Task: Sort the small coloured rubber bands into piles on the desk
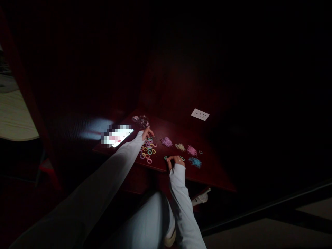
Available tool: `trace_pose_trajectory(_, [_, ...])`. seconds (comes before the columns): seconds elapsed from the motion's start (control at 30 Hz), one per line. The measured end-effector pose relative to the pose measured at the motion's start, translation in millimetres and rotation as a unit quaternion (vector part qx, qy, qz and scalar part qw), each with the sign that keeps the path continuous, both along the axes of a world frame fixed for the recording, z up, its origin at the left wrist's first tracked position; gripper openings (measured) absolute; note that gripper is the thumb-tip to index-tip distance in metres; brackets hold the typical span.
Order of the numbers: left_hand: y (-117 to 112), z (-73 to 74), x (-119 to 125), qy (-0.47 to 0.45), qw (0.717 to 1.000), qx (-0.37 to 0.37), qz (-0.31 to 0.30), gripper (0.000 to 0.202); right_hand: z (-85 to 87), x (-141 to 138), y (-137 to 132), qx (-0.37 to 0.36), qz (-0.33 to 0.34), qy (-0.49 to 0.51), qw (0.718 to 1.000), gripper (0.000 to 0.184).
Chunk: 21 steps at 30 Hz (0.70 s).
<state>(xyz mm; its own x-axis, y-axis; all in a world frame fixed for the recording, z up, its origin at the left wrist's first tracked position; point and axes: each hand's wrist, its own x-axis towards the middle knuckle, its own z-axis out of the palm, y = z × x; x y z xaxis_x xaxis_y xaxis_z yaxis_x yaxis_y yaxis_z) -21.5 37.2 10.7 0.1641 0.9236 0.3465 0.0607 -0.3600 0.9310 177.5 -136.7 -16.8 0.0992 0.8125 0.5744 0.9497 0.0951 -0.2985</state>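
Observation:
My left hand (pixel 147 132) reaches over the far end of a pile of small pastel hair ties (pixel 149 152) in pink, yellow, purple and green. Its fingers are bent and slightly apart, just above a teal hair tie at the top of the pile. Close to the table's front edge, my right hand (pixel 176 160) has its thumb and fingers pinched at a green hair tie (pixel 165 158). Another green hair tie (pixel 183 159) lies against the right side of that hand. The small size and dim light blur the fingertips.
Separate heaps of thin bands lie rightward: purple (pixel 166 141), yellow (pixel 180 147), pink (pixel 192 150) and blue (pixel 195 162). A lone green ring (pixel 200 152) is beyond them. A lit phone (pixel 121 135) and clear jar (pixel 142 121) stand left on the dark red table (pixel 215 174).

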Motion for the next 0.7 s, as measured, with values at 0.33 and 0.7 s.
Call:
trace_pose_trajectory(0.33, [-19.1, 12.2, -4.6, -0.014, 0.999, -0.021, 0.023, 0.077, 12.3, 43.2, -10.8, -0.002, -0.164, -0.065, 0.984, 0.034])
trace_pose_trajectory(0.7, [-1.5, -0.6, 1.2, 0.001, 1.0, -0.009, 0.022, 0.078, 19.1, -59.7, 24.4, -0.064, 0.073, -0.053, 0.994, 0.018])
